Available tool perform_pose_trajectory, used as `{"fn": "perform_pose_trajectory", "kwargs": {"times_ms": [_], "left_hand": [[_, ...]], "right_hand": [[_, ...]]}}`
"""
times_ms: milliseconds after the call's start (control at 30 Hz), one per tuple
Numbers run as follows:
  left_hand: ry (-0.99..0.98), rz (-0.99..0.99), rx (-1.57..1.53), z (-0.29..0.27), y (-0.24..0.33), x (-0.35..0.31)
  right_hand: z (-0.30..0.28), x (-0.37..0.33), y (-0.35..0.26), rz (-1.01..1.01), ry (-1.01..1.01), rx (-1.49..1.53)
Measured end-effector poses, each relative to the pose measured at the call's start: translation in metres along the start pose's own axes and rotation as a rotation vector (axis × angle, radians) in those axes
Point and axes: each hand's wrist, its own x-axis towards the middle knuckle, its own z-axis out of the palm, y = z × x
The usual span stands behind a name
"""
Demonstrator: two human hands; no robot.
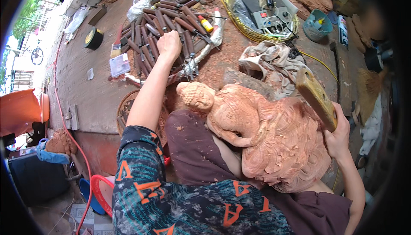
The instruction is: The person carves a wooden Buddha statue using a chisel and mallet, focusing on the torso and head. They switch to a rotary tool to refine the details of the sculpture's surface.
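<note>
A carved wooden seated statue (pixel 239 110) with a curled-hair head lies tilted across my lap, its head toward the left and its wide draped base to the right. My left hand (pixel 169 45) is stretched out over a pile of wood-handled carving chisels (pixel 147 33), fingers closed; whatever is in them is hidden from this view. To the right, my right hand (pixel 337 137) grips a worn yellowish wooden mallet (pixel 316 98), held up beside the statue's base.
Beyond the statue lies a crumpled cloth (pixel 274 61). A coiled yellow cord basket (pixel 233 10) holds a grey control box (pixel 266 12). A teal cup (pixel 317 25) stands at the back right. Left are a tape roll (pixel 93 38), a brush (pixel 116 46) and an orange container (pixel 21 110).
</note>
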Motion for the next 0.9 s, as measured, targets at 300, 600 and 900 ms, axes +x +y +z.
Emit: {"fn": "perform_pose_trajectory", "kwargs": {"times_ms": [300, 600, 900], "left_hand": [[0.006, -0.331, -0.046, 0.023, 0.006, 0.024], [-0.535, -0.533, -2.134, -0.03, -0.021, -0.039], [-0.269, 0.321, -2.181, -0.111, 0.083, -0.142]], "right_hand": [[-0.002, -0.001, 0.001, -0.049, 0.01, -0.074], [-0.004, -0.002, 0.007, -0.104, 0.058, -0.113], [-0.005, -0.001, 0.003, -0.089, -0.038, -0.131]]}}
